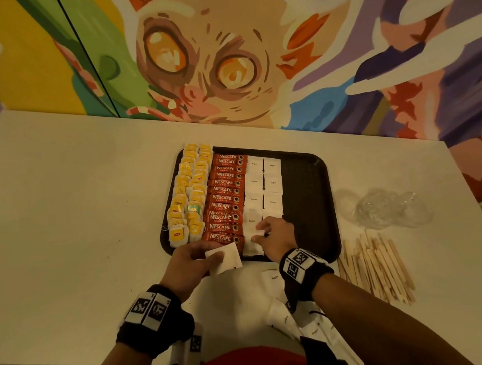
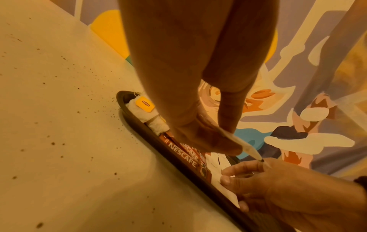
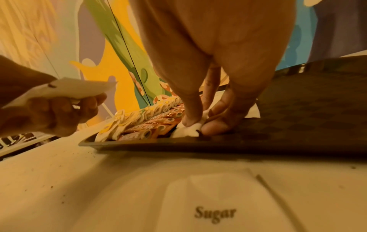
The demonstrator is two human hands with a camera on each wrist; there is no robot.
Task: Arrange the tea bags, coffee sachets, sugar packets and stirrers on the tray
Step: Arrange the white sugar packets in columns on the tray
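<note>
The right hand (image 1: 275, 235) was down on the near end of the dark tray (image 1: 310, 204), its thumb and fingertips pinching a sugar packet (image 3: 188, 130) against the tray floor, at the near end of the white sugar columns (image 1: 264, 186). The left hand (image 1: 188, 262) hovered just left of it, over the tray's near rim, gripping a small stack of spare sugar packets (image 1: 224, 258) between thumb and curled fingers. The stack's free edge pointed right toward the working hand, so the next packet lay a short reach to the left of the right hand's pinch. The right hand was plainly the nearer to the open slot.

Immediately left of that slot ran the red coffee sachets (image 1: 226, 195), long axes lying left to right; beyond them lay two columns of yellow-tagged tea bags (image 1: 190, 193). The sachets' ends probably crowded the placement most. The tray's right part showed bare floor.

Off the tray, wooden stirrers (image 1: 376, 269) lay in a loose pile on the table (image 1: 59, 216) at the near right, none yet on the tray. More loose sugar packets (image 3: 214, 204) sat on the table near the person, and crumpled clear plastic (image 1: 391, 208) lay further right.
</note>
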